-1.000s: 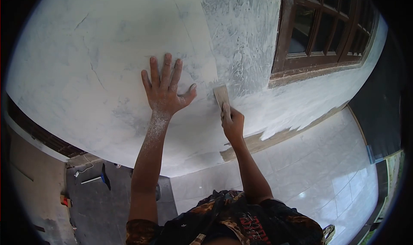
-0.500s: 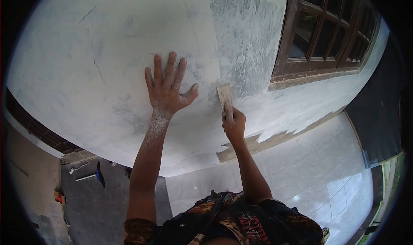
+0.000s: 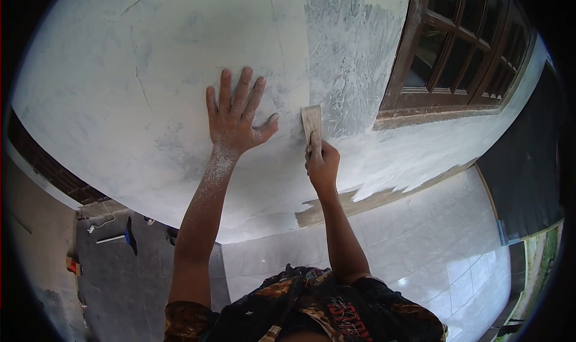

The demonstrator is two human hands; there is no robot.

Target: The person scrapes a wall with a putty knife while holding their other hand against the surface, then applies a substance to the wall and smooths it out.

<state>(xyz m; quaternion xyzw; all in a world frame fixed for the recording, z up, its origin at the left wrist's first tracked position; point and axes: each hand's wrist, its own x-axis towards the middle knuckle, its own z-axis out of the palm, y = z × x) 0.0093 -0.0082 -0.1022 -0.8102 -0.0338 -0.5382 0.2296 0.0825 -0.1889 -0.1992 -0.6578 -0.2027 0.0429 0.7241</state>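
My left hand [image 3: 235, 123] lies flat against the whitish wall [image 3: 204, 36], fingers spread, with pale dust on the fingers and wrist. To its right, my right hand [image 3: 323, 162] is closed round the handle end of a putty knife [image 3: 311, 119]. The knife's wide edge points up and rests at the wall, just below the left border of a grey, streaky patch [image 3: 345, 60]. Thin cracks show in the wall to the left of my left hand.
A brown wooden window frame [image 3: 393, 96] with glass panes is at the upper right. Below the wall are light floor tiles [image 3: 384, 246] and a darker floor [image 3: 120, 288] with a blue-and-black tool [image 3: 130, 237]. A dark sheet [image 3: 522, 162] hangs at the right.
The putty knife and my right hand have moved slightly up and left along the wall, and the knife stands more upright. My left hand stays spread on the wall. The camera view has shifted a little.
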